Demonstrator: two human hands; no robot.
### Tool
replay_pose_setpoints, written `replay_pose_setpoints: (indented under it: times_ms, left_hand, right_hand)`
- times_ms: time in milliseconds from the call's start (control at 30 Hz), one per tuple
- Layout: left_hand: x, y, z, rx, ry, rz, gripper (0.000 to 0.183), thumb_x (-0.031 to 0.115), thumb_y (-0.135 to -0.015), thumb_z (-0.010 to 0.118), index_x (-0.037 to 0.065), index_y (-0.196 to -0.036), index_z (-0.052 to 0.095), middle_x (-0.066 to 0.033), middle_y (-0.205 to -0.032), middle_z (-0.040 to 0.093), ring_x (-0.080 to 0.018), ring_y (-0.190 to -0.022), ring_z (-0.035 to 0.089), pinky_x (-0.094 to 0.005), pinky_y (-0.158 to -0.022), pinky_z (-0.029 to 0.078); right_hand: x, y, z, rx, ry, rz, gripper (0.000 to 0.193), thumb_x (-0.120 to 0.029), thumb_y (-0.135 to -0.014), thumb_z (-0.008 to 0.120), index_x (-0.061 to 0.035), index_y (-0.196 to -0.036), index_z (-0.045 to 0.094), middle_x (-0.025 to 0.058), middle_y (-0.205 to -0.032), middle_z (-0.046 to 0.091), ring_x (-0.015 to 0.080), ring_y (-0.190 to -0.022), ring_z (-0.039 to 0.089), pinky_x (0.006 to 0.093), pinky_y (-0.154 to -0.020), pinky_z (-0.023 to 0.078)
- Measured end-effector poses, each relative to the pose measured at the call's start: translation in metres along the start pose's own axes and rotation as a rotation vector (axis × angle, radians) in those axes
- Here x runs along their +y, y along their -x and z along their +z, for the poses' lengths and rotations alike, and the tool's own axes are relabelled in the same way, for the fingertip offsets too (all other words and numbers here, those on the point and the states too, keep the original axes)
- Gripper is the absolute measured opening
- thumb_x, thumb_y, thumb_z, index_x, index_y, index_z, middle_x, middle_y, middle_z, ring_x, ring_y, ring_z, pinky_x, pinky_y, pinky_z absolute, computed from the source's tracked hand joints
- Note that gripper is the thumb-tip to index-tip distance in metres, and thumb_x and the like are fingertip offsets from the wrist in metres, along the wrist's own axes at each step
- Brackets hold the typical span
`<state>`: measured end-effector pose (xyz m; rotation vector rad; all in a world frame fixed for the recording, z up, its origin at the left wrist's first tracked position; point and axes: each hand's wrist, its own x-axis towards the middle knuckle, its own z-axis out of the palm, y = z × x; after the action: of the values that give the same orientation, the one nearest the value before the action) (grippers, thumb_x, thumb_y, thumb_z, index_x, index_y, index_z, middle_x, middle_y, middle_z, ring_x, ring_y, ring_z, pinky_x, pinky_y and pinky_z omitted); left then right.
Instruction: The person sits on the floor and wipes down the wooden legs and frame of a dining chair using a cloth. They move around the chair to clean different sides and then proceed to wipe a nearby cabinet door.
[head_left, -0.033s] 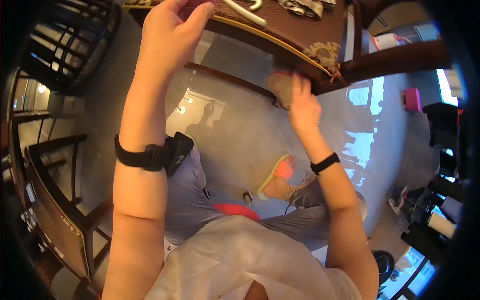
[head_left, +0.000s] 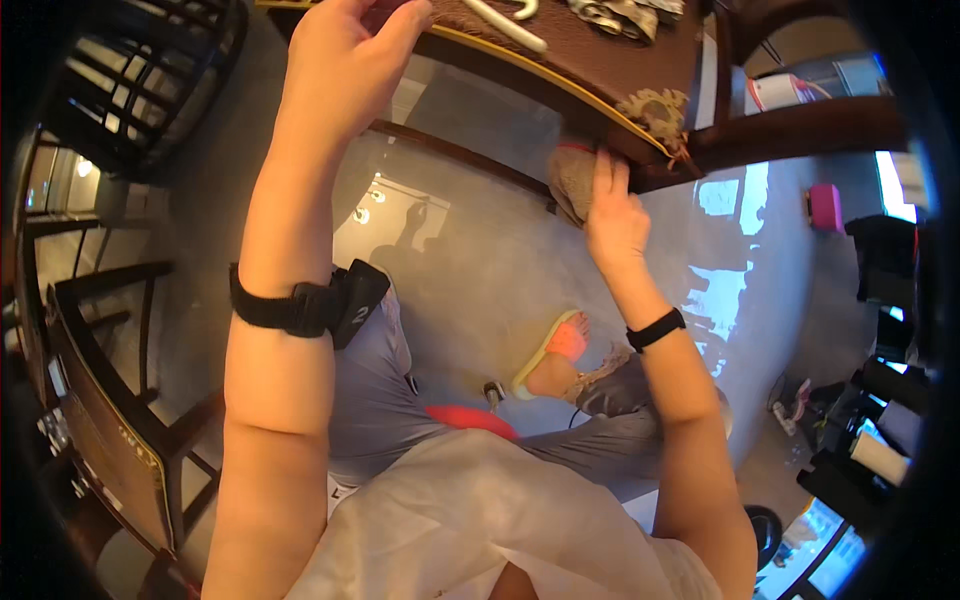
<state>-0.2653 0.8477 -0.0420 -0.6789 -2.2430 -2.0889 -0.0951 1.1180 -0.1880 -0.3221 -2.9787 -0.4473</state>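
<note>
A grey-brown cloth (head_left: 571, 182) with a red edge hangs just below the corner of the brown-topped table (head_left: 600, 65). My right hand (head_left: 617, 222) grips it from the right, two fingers stretched up against the table's side. My left hand (head_left: 345, 70) reaches over the table's near edge at the top of the picture. Its thumb points up and to the right, while most of its fingers are cut off by the frame. On the tabletop near it lies a white curved plastic piece like part of a hanger (head_left: 510, 27). Farther right rests a crumpled patterned cloth (head_left: 630, 17).
A dark wooden chair (head_left: 120, 440) stands at left, with a dark slatted seat (head_left: 130, 80) behind it. A wooden rail (head_left: 460, 155) runs low under the table. My sandalled foot (head_left: 560, 355) is on the shiny floor. A pink box (head_left: 825, 207) sits farther right.
The table appears slightly farther right in the picture. My right hand and the cloth have shifted a little right and down and look less blurred. My left hand is nearly still.
</note>
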Motion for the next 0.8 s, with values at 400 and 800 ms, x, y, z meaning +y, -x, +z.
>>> replay_pose_setpoints:
  times_ms: [400,800]
  left_hand:
    - [-0.003,-0.011,-0.041,0.212,0.076,-0.078,0.031,0.008,-0.089,0.063,-0.003,-0.118,0.059,-0.0049,-0.105,0.063,-0.0109,-0.093,0.058,-0.0246,-0.084,0.047]
    - [-0.025,-0.021,-0.010,0.249,-0.899,-0.017,0.073,0.020,-0.077,0.065,0.000,-0.142,0.039,-0.0280,-0.151,0.025,-0.0395,-0.141,0.025,-0.0412,-0.117,0.023]
  right_hand:
    - [-0.063,-0.034,0.102,-0.654,-0.418,0.380,0.085,-0.028,-0.077,0.072,-0.0017,-0.146,0.029,0.0218,-0.154,0.028,0.0354,-0.116,0.060,0.0413,-0.096,0.050]
    - [-0.224,-0.077,0.122,-0.598,-0.647,0.177,0.091,-0.016,-0.079,0.064,0.0022,-0.151,0.011,0.0310,-0.155,0.012,0.0413,-0.094,0.067,0.0436,-0.075,0.057]
